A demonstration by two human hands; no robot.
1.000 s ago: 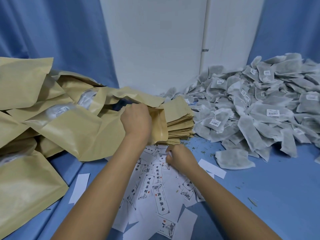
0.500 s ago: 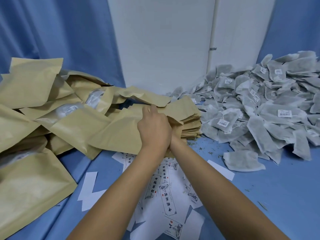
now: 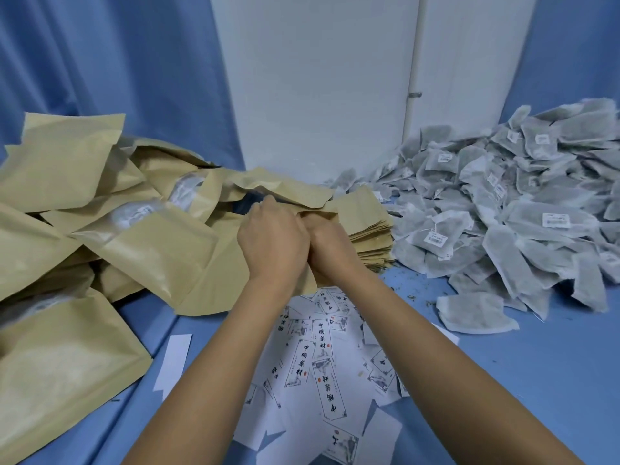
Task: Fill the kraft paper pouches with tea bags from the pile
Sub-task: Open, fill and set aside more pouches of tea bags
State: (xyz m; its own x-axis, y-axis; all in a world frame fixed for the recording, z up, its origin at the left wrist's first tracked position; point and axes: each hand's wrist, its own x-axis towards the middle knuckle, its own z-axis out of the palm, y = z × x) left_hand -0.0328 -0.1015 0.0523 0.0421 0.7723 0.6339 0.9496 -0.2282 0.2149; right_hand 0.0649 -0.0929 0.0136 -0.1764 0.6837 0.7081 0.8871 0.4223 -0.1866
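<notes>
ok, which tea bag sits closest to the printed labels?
The flat tea bag at the front-left edge of the pile, lying on the blue table; the others are heaped behind it.

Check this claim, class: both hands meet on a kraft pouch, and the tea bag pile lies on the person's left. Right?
Wrong side. The head view shows the left hand and right hand meeting on a kraft pouch, but the tea bag pile lies on the person's right.

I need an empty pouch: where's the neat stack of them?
Head view, centre: the stack of pouches lies beside the right hand, left of the tea bag pile.
</notes>
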